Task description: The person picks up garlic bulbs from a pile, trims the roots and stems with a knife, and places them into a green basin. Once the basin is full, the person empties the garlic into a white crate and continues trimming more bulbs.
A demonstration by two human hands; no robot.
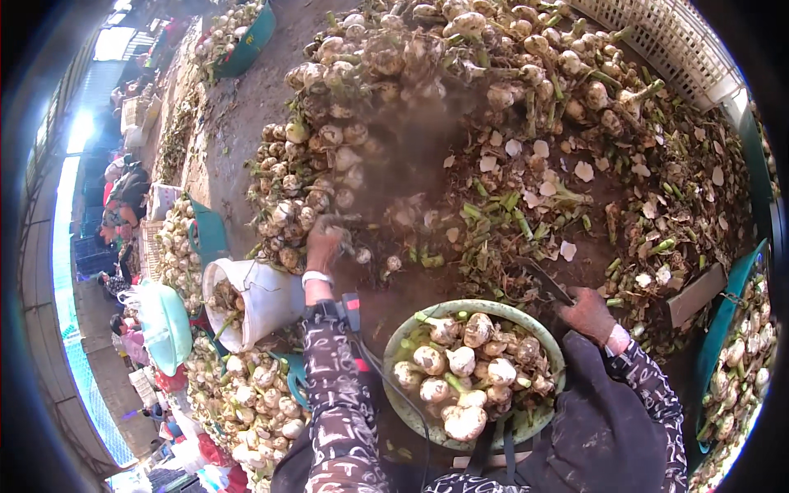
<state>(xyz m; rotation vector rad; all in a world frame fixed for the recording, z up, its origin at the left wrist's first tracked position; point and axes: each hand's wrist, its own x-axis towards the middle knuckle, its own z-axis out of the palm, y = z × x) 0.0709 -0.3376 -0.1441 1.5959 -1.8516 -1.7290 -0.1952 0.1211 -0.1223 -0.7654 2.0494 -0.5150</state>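
Observation:
My left hand (325,246), a white band at its wrist, reaches to the near edge of a heap of soil-stained pale bulbs (283,215). Its fingers run in among the bulbs, and I cannot make out whether they grip one. Over on the right, my right hand (588,315) is closed round a knife (549,284), its dark blade pointing away to the upper left. Between my forearms a round, pale green basin (393,361) holds several bulbs (462,361) with short green stem stubs.
Cut stems, dry leaves and white scales (583,171) litter the ground ahead. A white bucket (267,300) lies tipped at left, near more bulbs (246,403). A plastic crate (670,49) stands far right, a flat board (695,296) nearer. People (123,193) are at far left.

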